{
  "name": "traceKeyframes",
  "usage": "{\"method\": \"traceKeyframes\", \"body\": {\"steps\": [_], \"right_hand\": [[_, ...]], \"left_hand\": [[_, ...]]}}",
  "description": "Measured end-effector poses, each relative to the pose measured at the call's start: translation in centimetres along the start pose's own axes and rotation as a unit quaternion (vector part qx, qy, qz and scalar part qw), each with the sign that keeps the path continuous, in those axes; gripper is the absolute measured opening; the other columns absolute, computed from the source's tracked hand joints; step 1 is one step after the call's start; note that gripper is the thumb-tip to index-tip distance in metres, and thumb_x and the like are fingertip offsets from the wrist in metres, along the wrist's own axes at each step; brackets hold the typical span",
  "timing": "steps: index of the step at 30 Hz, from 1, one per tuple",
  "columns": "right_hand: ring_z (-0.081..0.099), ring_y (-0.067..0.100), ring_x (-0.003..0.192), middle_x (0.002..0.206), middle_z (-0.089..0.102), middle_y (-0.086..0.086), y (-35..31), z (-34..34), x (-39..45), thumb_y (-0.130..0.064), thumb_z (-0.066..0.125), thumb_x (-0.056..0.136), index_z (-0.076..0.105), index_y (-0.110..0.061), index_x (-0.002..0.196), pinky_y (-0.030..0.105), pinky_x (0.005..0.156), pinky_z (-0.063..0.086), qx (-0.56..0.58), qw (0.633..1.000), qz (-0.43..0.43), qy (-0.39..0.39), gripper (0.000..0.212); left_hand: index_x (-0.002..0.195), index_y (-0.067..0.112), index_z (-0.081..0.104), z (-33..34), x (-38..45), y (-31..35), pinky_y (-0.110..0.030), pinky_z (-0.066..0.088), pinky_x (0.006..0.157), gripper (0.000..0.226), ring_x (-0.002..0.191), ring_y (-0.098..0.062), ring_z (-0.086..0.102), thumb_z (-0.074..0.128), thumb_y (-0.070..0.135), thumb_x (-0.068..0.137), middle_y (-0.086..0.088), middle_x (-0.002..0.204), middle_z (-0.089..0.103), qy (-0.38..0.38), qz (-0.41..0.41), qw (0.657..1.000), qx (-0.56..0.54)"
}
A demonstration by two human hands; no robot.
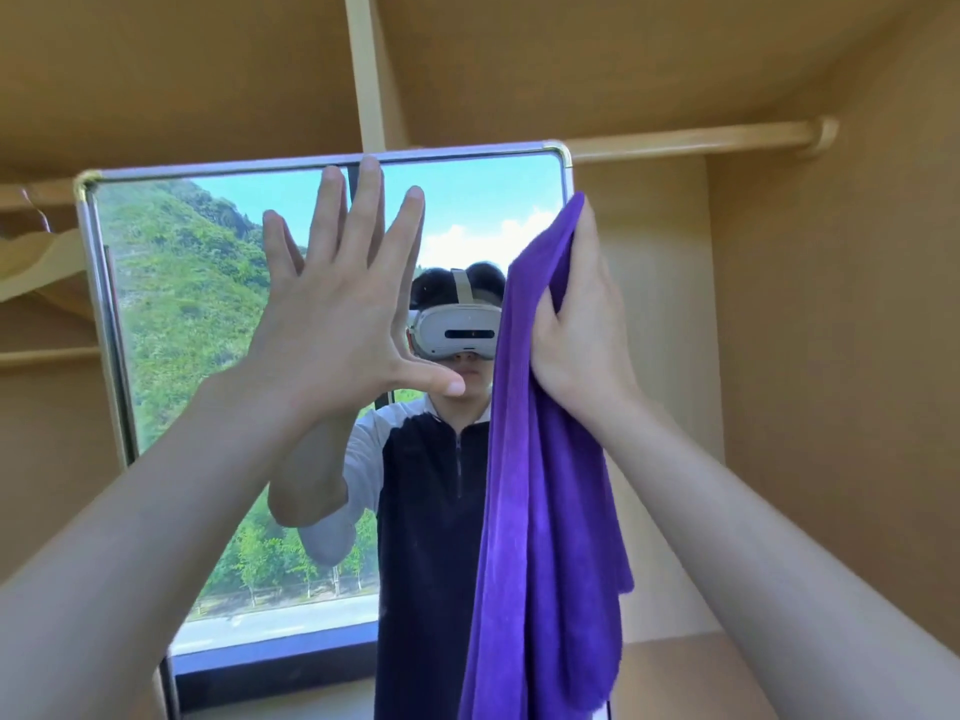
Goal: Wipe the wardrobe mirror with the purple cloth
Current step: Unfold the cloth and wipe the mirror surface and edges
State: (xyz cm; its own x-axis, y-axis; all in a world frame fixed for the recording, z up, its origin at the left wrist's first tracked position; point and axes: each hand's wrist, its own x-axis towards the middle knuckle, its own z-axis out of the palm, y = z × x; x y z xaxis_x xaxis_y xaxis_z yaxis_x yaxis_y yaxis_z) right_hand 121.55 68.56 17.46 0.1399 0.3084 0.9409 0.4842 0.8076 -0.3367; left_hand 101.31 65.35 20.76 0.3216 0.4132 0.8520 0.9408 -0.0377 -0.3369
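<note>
The wardrobe mirror [182,330] stands upright inside the wardrobe, with a silver frame and brass corners. It reflects a green hillside, sky and a person wearing a white headset. My left hand [343,314] is spread flat against the glass near the upper middle, fingers apart, holding nothing. My right hand [576,324] grips the top of the purple cloth [545,511] at the mirror's right edge. The cloth hangs down long from that hand and covers the mirror's right side.
The wardrobe's tan wooden walls [831,356] surround the mirror. A wooden hanging rail [701,140] runs across at the upper right. A shelf [47,356] and a wooden hanger [41,267] sit at the left. A vertical divider [363,70] rises behind the mirror.
</note>
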Motion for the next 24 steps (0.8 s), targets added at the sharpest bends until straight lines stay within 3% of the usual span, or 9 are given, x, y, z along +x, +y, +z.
{"method": "traceKeyframes", "body": {"steps": [4, 8, 13, 18, 22, 24], "right_hand": [[0.058, 0.018, 0.123, 0.140, 0.056, 0.001, 1.0, 0.4, -2.1, -0.022, 0.046, 0.102, 0.021, -0.018, 0.160, 0.044, 0.102, 0.050, 0.022, 1.000, 0.016, 0.013, 0.064], [0.048, 0.014, 0.138, 0.153, 0.047, -0.002, 3.9, 0.6, -10.1, -0.024, 0.049, 0.101, 0.021, -0.022, 0.160, 0.043, 0.111, 0.045, 0.033, 0.998, 0.056, -0.001, 0.065], [0.039, 0.001, 0.143, 0.157, 0.041, -0.010, 6.0, 0.3, -18.7, -0.033, 0.043, 0.098, 0.022, -0.026, 0.160, 0.021, 0.116, 0.035, 0.026, 0.994, 0.106, -0.028, 0.066], [0.060, 0.022, 0.120, 0.134, 0.061, 0.004, 4.9, -0.2, -14.1, -0.017, 0.050, 0.100, 0.045, -0.010, 0.145, 0.047, 0.102, 0.050, 0.028, 0.993, 0.114, -0.032, 0.045], [0.065, 0.013, 0.100, 0.112, 0.068, -0.004, 1.8, 0.1, -5.6, -0.017, 0.049, 0.098, 0.055, -0.012, 0.132, 0.039, 0.091, 0.054, 0.049, 0.996, 0.075, 0.029, 0.034], [0.064, 0.011, 0.099, 0.112, 0.067, -0.006, 1.0, 0.7, -3.7, -0.021, 0.047, 0.097, 0.054, -0.012, 0.133, 0.036, 0.091, 0.053, 0.044, 0.996, 0.061, 0.052, 0.038]], "left_hand": [[0.164, 0.034, -0.004, 0.6, -2.0, 0.9, -0.076, 0.003, 0.116, 0.153, 0.157, -0.041, -0.014, 0.038, 0.112, 0.040, -0.011, 0.172, -0.015, -0.012, 0.008, 1.000, -0.024], [0.165, 0.029, -0.002, 1.3, -4.0, 2.2, -0.081, 0.009, 0.112, 0.156, 0.155, -0.050, -0.010, 0.043, 0.109, 0.038, -0.020, 0.171, -0.014, -0.026, 0.017, 1.000, -0.002], [0.166, 0.023, -0.001, 1.7, -5.9, 3.5, -0.082, 0.011, 0.112, 0.160, 0.154, -0.054, -0.009, 0.054, 0.103, 0.039, -0.026, 0.169, -0.013, -0.040, 0.020, 0.999, 0.025], [0.166, 0.018, 0.006, 2.3, -8.0, 4.8, -0.082, 0.013, 0.112, 0.165, 0.154, -0.056, -0.005, 0.065, 0.099, 0.034, -0.027, 0.169, -0.008, -0.052, 0.024, 0.998, 0.038], [0.166, 0.018, 0.006, 2.7, -8.2, 4.8, -0.084, 0.013, 0.111, 0.168, 0.153, -0.056, -0.004, 0.069, 0.097, 0.032, -0.027, 0.170, -0.008, -0.052, 0.021, 0.998, 0.031], [0.166, 0.018, 0.008, 2.7, -8.3, 4.8, -0.083, 0.014, 0.111, 0.167, 0.153, -0.056, -0.001, 0.069, 0.096, 0.032, -0.027, 0.170, -0.006, -0.052, 0.021, 0.998, 0.034]]}}
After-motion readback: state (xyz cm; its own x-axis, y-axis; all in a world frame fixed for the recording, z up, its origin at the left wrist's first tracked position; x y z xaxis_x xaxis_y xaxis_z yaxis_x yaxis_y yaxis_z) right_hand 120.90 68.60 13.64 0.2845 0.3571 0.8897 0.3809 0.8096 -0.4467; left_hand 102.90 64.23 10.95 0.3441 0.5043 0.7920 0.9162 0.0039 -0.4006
